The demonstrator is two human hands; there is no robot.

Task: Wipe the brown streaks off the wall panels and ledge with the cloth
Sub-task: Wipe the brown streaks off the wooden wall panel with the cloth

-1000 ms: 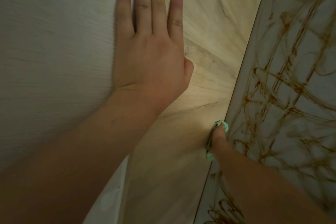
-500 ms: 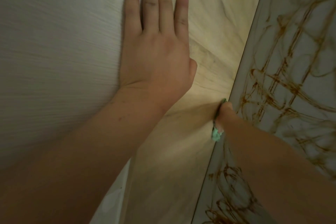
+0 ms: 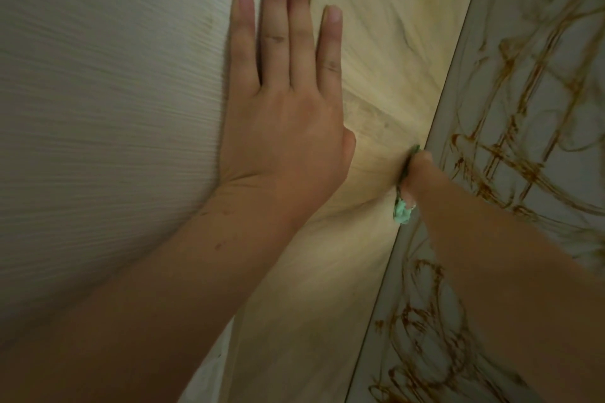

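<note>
Nearest, the dense brown streaks (image 3: 422, 320) on the grey-white wall panel (image 3: 563, 98) are unwiped. Beyond them, the right hand (image 3: 417, 173), gripping the crumpled mint-green cloth (image 3: 402, 213), has advanced farther along the seam beside the cream marbled panel (image 3: 386, 42); its fingers are hidden. The left hand (image 3: 284, 127), fingers straight and close together, has shifted slightly and braces flat on the pale grained panel (image 3: 114, 91). Judgement: the edge pass is progressing, and the streaked face is still pending.

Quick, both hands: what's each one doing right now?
Left hand: open, flat on the panel.
Right hand: holding the cloth.
</note>
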